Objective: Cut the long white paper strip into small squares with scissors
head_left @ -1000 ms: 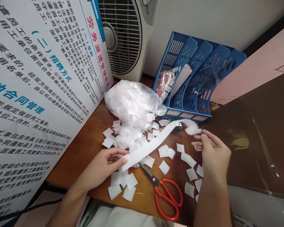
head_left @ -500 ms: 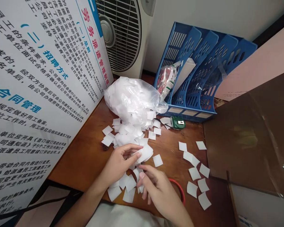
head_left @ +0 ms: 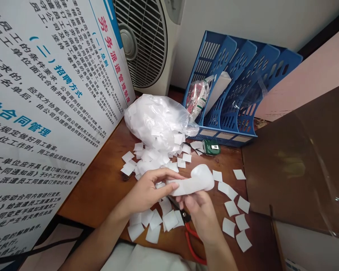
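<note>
Between my hands, above the table, is a white strip (head_left: 186, 186) of thin, soft material, curled into a loose roll at its right end. My left hand (head_left: 151, 188) pinches its left end between thumb and fingers. My right hand (head_left: 202, 214) is closed on its lower edge, under the rolled part; some of its fingertips are hidden behind the strip. Red-handled scissors (head_left: 190, 241) lie on the table beneath my right hand, partly covered by it. Several cut white squares (head_left: 154, 233) are spread below my hands.
An open plastic bag (head_left: 158, 116) spills white pieces toward me. Behind it stand a fan (head_left: 147, 41) and a blue file rack (head_left: 228, 131). A green tape measure (head_left: 211, 147) lies before the rack. More white squares (head_left: 228, 227) lie at right; a printed board (head_left: 45, 113) rises at left.
The strip has been unrolled and extends further right. My right hand has moved up from below and taken hold of it. More of the scissors now shows.
</note>
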Motion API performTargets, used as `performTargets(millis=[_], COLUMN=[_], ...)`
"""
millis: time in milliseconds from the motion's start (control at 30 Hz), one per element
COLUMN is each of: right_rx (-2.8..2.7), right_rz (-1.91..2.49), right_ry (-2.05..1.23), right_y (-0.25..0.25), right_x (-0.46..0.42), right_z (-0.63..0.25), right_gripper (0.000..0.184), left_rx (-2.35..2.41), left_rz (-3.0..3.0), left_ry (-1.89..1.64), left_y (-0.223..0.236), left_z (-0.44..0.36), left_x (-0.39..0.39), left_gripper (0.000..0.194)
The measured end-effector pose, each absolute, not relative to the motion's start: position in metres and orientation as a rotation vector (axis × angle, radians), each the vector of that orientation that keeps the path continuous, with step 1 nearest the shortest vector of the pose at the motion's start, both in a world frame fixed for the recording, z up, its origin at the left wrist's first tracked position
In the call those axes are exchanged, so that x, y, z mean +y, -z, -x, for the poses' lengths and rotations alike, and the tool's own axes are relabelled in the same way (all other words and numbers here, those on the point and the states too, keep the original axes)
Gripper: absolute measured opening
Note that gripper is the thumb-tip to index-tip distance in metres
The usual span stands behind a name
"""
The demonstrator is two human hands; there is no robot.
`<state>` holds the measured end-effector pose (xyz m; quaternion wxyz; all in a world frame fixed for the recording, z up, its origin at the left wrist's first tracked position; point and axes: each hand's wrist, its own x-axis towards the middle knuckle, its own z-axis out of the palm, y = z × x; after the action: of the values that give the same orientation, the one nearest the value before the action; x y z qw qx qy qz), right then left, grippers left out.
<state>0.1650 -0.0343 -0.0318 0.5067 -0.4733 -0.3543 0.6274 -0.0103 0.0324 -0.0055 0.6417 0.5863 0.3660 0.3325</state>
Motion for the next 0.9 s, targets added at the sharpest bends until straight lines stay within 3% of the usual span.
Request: performTargets(millis=[100, 333, 533, 900], right_rx=[-0.737, -0.577, -0.517, -0.553], right_rz=[1.263, 1.243, 1.185, 1.301], right_ry=[-1.337, -1.311, -1.381, -1.276], right_y=[0.033, 0.037, 0.037, 0.055], right_x=[-0.028, -0.027, -0.023, -0.024], right_z=[-0.163, -0.164, -0.166, -0.174], right_gripper=[0.028, 0.018, 0.016, 0.020], left_rx=[0.875, 1.078, 1.043, 0.948], left_rz=[-1.314, -1.118, -0.995, -0.952], left_ry=[-0.741, -0.787, -0.768, -0.713], left_y=[0.001, 0.013, 0.025, 0.032], left_z=[0.005, -0.007, -0.015, -0.018], left_x=[0.028, 0.017, 0.017, 0.021], left_gripper=[0.024, 0.047, 0.026, 0.034])
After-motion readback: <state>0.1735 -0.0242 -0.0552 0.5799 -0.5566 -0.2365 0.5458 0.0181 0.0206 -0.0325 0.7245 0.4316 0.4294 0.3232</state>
